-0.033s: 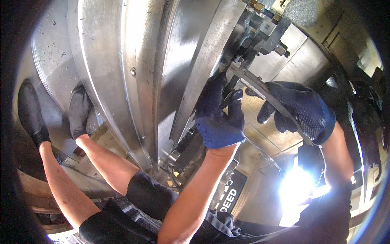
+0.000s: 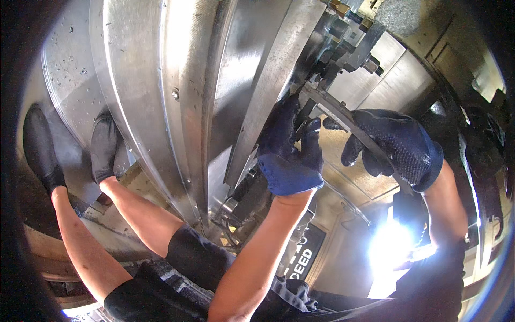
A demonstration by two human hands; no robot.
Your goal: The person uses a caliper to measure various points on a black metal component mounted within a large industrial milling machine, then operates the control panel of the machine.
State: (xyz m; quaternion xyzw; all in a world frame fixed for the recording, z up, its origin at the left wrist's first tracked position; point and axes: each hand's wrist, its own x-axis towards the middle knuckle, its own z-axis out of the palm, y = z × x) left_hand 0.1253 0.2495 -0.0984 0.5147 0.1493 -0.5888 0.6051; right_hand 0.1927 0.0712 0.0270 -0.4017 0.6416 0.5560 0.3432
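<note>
Both my hands wear dark blue gloves with a textured, dotted grip. My right hand (image 2: 394, 142) is closed around a long, flat, dark metal bar (image 2: 351, 123), wrench-like in shape. The bar slants from the machine's bolted block down past my right wrist. Next to its upper end is my left hand (image 2: 289, 147), fingers stretched upward and thumb held apart from them. The fingertips reach into shadow by the bar's end; whether they touch it I cannot tell. Above the hands sits a dark clamp-like block (image 2: 348, 45) with several brass-coloured and steel bolts.
Large curved steel panels (image 2: 188, 96) fill the left side, with metal chips scattered on the far-left one. My legs and black-socked feet (image 2: 40, 145) rest against the metal there. A bright lamp (image 2: 391, 244) glares at lower right. Dark machine parts (image 2: 485, 145) stand along the right edge.
</note>
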